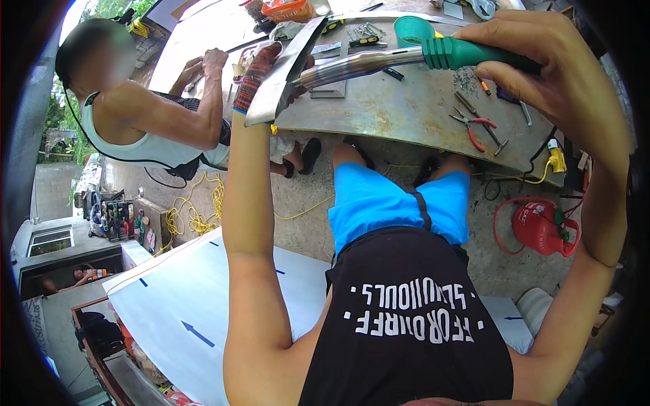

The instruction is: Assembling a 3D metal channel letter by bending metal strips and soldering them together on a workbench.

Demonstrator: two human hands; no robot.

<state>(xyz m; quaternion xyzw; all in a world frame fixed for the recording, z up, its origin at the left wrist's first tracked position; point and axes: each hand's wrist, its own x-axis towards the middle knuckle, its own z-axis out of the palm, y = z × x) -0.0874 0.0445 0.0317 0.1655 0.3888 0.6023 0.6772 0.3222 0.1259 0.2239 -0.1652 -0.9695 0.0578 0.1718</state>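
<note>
My left hand [257,78], in a red and black glove with a blue cuff, grips a bent strip of shiny sheet metal [288,74] from its left side. The strip stands tilted above the table's near edge and covers part of the fingers. My bare right hand [552,57] is closed around the green handle [467,53] of a gas torch. Its heat-stained metal tube [365,65] points left, and the nozzle end reaches the strip's right face. Whether it touches the metal I cannot tell, and no flame is visible.
The metal-topped table [393,108] holds red-handled pliers [474,128], a green cup [413,31] and loose screws. A co-worker [149,111] stands at the left. A red gas cylinder [545,228] with a hose stands at the right. Yellow cord [203,206] lies coiled on the floor.
</note>
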